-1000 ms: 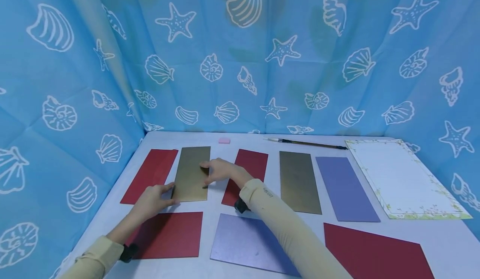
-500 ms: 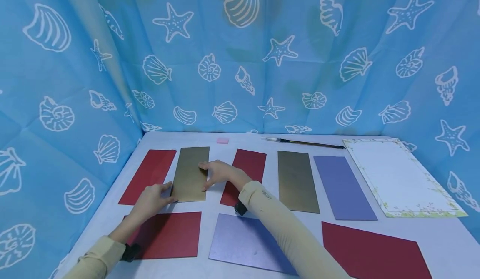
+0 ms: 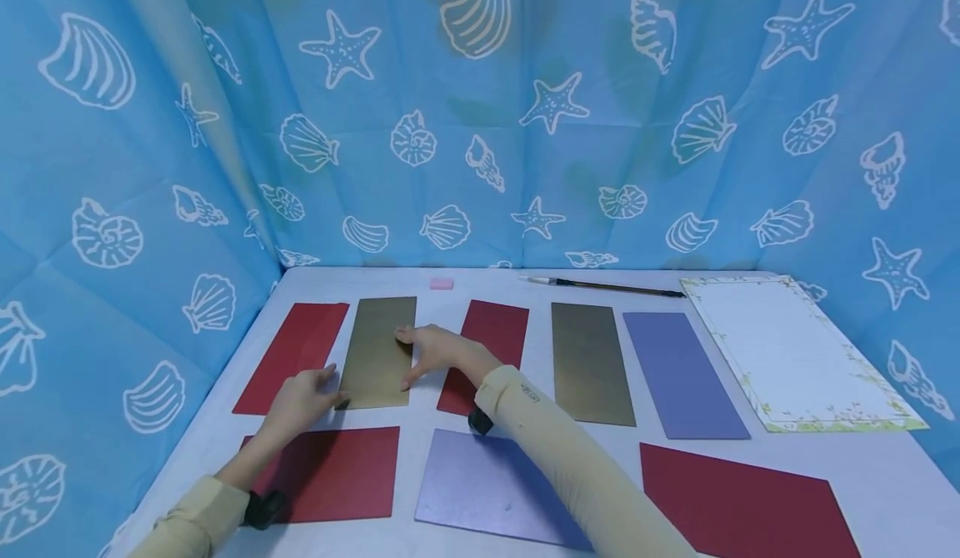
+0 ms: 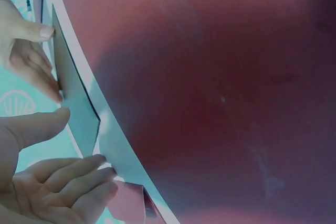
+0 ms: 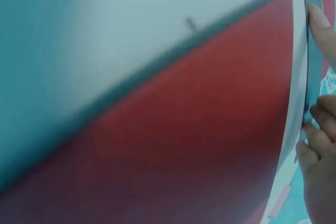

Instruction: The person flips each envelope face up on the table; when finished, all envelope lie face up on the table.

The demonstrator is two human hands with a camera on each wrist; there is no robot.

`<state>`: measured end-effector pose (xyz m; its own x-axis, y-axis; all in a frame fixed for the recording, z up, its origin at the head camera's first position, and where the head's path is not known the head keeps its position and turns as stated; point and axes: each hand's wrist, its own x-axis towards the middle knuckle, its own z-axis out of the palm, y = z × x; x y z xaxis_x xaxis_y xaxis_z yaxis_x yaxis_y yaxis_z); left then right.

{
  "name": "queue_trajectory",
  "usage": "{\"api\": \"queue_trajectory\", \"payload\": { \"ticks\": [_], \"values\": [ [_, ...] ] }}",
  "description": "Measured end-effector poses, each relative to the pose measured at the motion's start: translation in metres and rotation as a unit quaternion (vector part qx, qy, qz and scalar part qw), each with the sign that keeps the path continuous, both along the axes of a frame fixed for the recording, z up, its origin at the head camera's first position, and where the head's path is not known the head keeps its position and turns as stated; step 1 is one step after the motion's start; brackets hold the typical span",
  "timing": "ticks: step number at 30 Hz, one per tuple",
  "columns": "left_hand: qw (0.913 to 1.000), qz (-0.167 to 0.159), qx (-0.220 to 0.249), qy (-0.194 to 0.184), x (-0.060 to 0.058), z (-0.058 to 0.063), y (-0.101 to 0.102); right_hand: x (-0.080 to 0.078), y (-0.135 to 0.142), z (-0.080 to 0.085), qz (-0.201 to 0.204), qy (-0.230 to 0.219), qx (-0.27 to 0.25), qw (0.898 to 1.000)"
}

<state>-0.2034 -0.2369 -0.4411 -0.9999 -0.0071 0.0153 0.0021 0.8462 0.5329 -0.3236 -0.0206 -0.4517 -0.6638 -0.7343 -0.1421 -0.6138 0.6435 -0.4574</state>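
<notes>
A flat gold rectangular card (image 3: 375, 354) lies upright on the table in the left part of the head view. My left hand (image 3: 298, 399) is at its lower left corner, thumb and fingers spread apart. In the left wrist view, this hand's fingers (image 4: 73, 177) stretch out loosely near the card's end. From the right, my right hand (image 3: 444, 349) reaches to the card's right edge, thumb and index fingertips set apart along it. The right wrist view shows this hand's bent fingers (image 5: 317, 148) near the card's thin edge.
Red cards (image 3: 292, 358) (image 3: 487, 349) flank the gold one. A second gold card (image 3: 592, 362) and a purple one (image 3: 682, 374) stand rightward, beside bordered white paper (image 3: 802, 349). Larger red (image 3: 352, 483) and purple (image 3: 480, 483) cards lie in front. Behind are a brush (image 3: 615, 286) and pink block (image 3: 442, 284).
The head view has drifted slightly, so everything sits a little further left. My left hand has shifted slightly left at the gold card's corner. The right hand stays at its right edge.
</notes>
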Motion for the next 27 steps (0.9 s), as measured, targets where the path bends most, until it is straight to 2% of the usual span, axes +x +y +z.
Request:
{"api": "queue_trajectory", "payload": {
  "ticks": [4,8,14,17,20,24,27],
  "values": [
    [0.9999,-0.002,0.008,-0.01,0.002,0.0,0.001,0.002,0.002,0.0,-0.014,0.018,0.032,0.999],
    [0.9997,-0.002,0.02,-0.017,0.0,-0.001,0.001,0.004,0.004,0.0,-0.017,0.028,0.057,0.998],
    [0.9961,0.015,0.081,-0.032,-0.002,0.0,0.0,0.006,0.003,0.0,-0.011,0.027,0.054,0.998],
    [0.9926,0.03,0.114,-0.027,0.0,0.001,-0.001,0.007,0.003,0.001,-0.009,0.024,0.053,0.998],
    [0.9838,0.043,0.171,-0.03,0.0,0.005,-0.003,0.006,0.004,0.001,-0.006,0.021,0.049,0.999],
    [0.964,0.06,0.254,-0.052,-0.001,0.013,-0.004,0.005,0.006,-0.001,-0.003,0.019,0.034,0.999],
    [0.9543,0.069,0.283,-0.065,-0.002,0.017,-0.005,0.004,0.007,-0.003,-0.002,0.018,0.026,0.999]
  ]
}}
